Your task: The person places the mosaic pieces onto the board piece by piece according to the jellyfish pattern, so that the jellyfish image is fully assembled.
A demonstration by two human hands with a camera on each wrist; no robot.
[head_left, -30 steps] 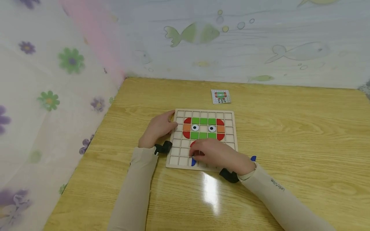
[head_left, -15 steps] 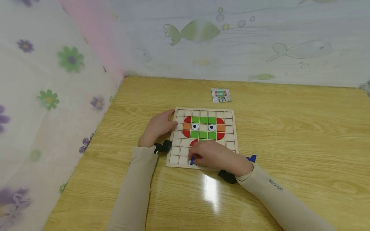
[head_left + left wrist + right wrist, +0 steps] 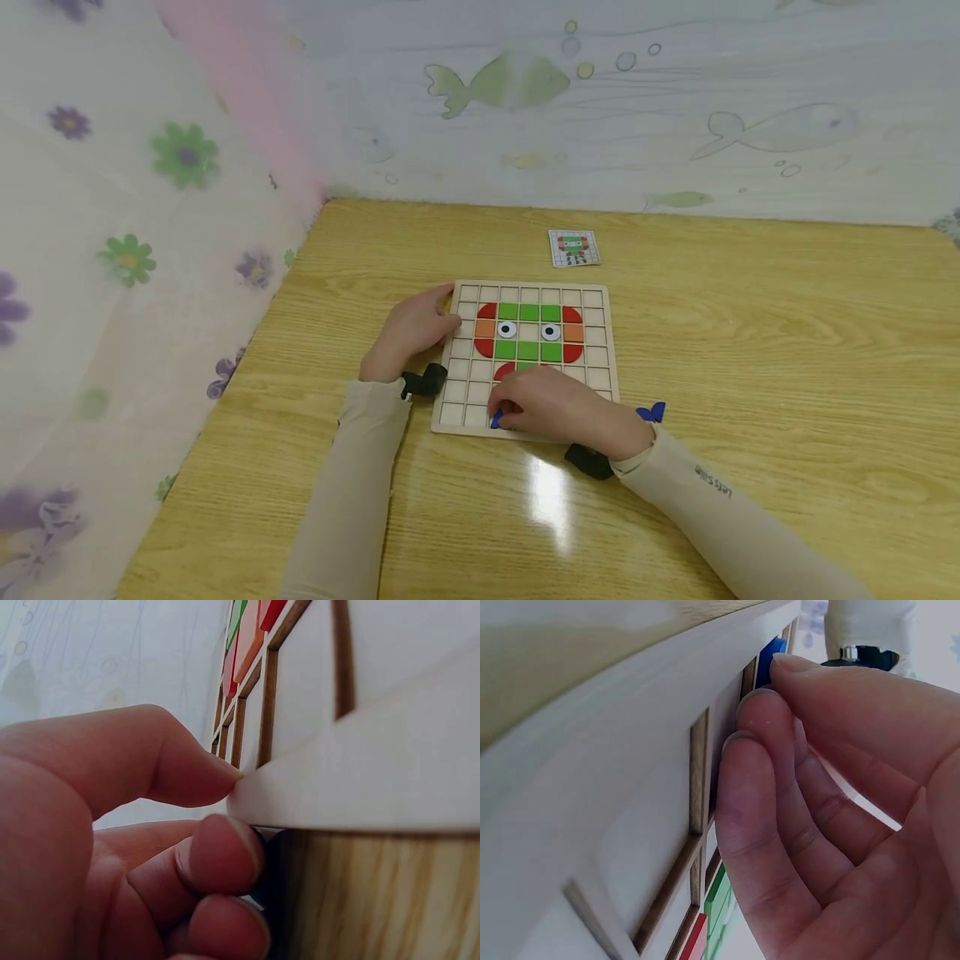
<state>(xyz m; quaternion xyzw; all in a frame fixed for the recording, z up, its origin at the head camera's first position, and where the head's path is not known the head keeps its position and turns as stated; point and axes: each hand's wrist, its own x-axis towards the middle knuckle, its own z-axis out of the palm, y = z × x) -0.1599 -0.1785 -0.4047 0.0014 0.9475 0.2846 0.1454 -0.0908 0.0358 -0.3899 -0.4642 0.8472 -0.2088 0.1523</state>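
A square wooden grid board point(image 3: 456, 392) lies on the table. My left hand point(image 3: 411, 332) holds its left edge; in the left wrist view the thumb point(image 3: 199, 776) touches the rim and other fingers curl below. Over the near cells, my right hand point(image 3: 566, 404) pinches a small blue piece point(image 3: 496, 420) in a near-row cell. The right wrist view has the thumb against this blue piece point(image 3: 769, 664). Green squares point(image 3: 528, 312), orange squares point(image 3: 573, 333), red rounded pieces point(image 3: 572, 350) and two white eye discs point(image 3: 551, 332) fill cells farther up. The right hand hides several lower cells.
Blue pieces point(image 3: 652, 412) lie on the table right of the board, partly behind the right wrist. A small pattern card point(image 3: 574, 248) lies beyond the board. A painted wall point(image 3: 630, 133) borders the table's far side.
The fingers of my right hand have closed in on the blue piece, which now looks tilted in its cell. The right wrist has shifted slightly left, uncovering more blue pieces. My left hand stays put.
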